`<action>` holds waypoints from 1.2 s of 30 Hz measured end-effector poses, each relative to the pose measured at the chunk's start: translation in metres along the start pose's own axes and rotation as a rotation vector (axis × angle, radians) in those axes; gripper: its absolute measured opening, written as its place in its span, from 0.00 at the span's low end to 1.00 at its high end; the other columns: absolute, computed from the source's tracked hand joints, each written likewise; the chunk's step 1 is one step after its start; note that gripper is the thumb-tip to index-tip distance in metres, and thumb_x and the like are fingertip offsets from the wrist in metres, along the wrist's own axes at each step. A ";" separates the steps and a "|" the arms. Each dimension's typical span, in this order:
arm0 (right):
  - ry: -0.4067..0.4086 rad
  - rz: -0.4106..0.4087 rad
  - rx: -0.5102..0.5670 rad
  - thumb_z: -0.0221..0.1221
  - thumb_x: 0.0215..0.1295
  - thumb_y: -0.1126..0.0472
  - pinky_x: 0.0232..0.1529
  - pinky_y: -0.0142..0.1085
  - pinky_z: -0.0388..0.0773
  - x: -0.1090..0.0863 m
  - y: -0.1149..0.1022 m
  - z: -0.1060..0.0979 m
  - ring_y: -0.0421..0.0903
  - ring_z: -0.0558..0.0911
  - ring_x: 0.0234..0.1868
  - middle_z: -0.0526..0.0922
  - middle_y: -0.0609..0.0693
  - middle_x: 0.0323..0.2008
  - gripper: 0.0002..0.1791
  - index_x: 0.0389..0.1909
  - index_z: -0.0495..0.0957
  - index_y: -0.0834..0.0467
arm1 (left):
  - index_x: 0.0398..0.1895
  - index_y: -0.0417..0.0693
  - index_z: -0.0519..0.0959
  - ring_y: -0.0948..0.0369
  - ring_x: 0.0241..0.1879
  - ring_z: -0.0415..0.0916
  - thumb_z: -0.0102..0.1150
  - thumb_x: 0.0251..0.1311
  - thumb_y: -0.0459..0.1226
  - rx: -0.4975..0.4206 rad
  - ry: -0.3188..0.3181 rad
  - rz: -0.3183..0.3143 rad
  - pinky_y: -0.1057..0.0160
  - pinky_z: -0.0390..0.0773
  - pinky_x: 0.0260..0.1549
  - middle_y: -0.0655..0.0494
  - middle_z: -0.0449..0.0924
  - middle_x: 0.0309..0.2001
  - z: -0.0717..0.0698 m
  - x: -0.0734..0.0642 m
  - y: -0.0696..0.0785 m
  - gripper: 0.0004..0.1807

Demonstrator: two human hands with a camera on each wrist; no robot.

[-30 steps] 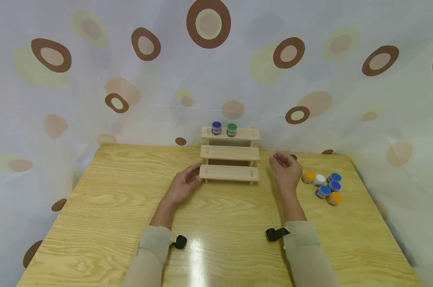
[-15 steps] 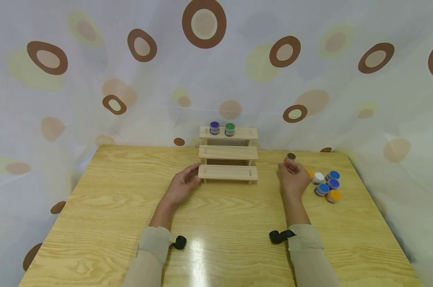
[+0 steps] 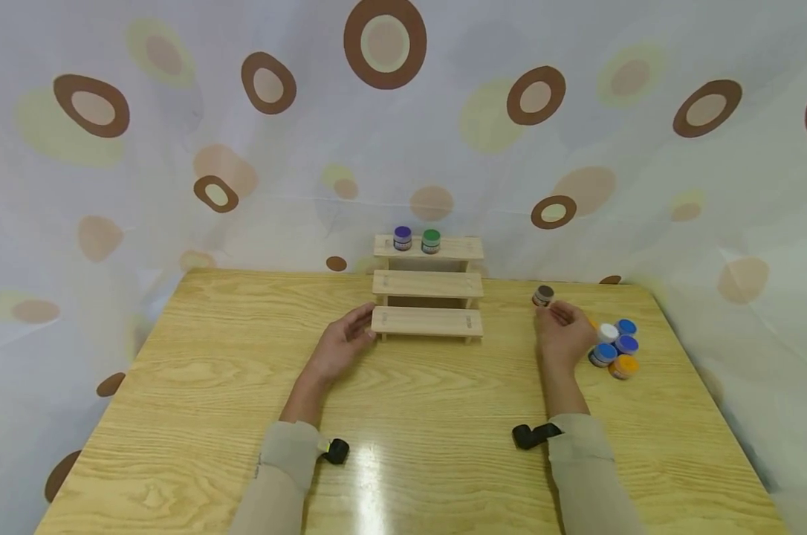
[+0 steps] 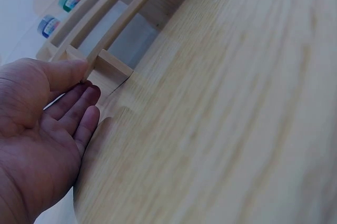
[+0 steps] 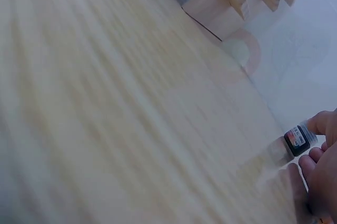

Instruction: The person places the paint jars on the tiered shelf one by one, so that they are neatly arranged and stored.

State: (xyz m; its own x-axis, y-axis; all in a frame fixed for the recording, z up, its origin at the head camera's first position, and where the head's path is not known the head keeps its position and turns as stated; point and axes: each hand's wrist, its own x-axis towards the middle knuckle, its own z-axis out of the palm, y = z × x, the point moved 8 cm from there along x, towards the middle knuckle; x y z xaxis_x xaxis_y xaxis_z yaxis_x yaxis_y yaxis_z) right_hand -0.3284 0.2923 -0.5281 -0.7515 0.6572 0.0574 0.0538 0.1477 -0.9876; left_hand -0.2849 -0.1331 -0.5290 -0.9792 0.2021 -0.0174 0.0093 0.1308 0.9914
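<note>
A three-tier wooden rack (image 3: 426,321) stands at the back of the table. My left hand (image 3: 335,349) touches the left end of its lowest board, thumb at the near corner, the other fingers loosely extended. A purple-lidded paint jar (image 3: 402,238) and a green-lidded paint jar (image 3: 431,241) sit on the top tier. To the rack's right, my right hand (image 3: 567,338) has its thumb and fingers just in front of a brown-lidded paint jar (image 3: 543,296). In the right wrist view, a finger overlaps the lid end of this jar (image 5: 297,140).
Beyond the right hand several more paint jars cluster: a white one (image 3: 607,333), a blue one (image 3: 603,354), a purple one (image 3: 627,344), an orange one (image 3: 624,366) and others. Another orange jar is mostly hidden by the hand. A patterned cloth (image 3: 470,148) hangs behind the table.
My right hand has moved right and slightly nearer, uncovering the brown-lidded jar that it hid a second ago. The left hand and the rack keep their places.
</note>
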 end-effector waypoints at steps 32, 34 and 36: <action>-0.116 -0.140 -0.236 0.70 0.69 0.56 0.59 0.41 0.82 0.030 -0.007 0.026 0.53 0.83 0.54 0.85 0.61 0.55 0.24 0.61 0.83 0.63 | 0.82 0.41 0.62 0.50 0.79 0.62 0.55 0.79 0.30 -0.009 0.005 0.021 0.51 0.63 0.78 0.43 0.66 0.78 0.000 0.001 0.001 0.32; -0.131 -0.134 -0.246 0.70 0.69 0.55 0.59 0.42 0.82 0.030 -0.006 0.027 0.53 0.84 0.55 0.85 0.61 0.55 0.24 0.61 0.83 0.63 | 0.82 0.42 0.62 0.51 0.78 0.63 0.56 0.79 0.30 -0.007 0.005 0.018 0.52 0.64 0.78 0.44 0.66 0.78 0.000 0.001 0.001 0.32; -0.153 -0.133 -0.261 0.70 0.70 0.54 0.60 0.42 0.82 0.029 -0.006 0.028 0.53 0.84 0.55 0.85 0.61 0.56 0.24 0.62 0.83 0.62 | 0.82 0.43 0.62 0.52 0.78 0.63 0.56 0.79 0.31 -0.002 0.007 0.017 0.52 0.63 0.78 0.45 0.67 0.78 -0.001 0.001 0.001 0.31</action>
State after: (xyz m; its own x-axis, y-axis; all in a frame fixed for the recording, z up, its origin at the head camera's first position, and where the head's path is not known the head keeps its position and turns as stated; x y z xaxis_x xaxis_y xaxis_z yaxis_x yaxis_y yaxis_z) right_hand -0.3690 0.2896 -0.5251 -0.8523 0.5037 0.1410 0.1003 0.4219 -0.9011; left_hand -0.2861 -0.1336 -0.5280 -0.9803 0.1975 0.0006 0.0259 0.1256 0.9917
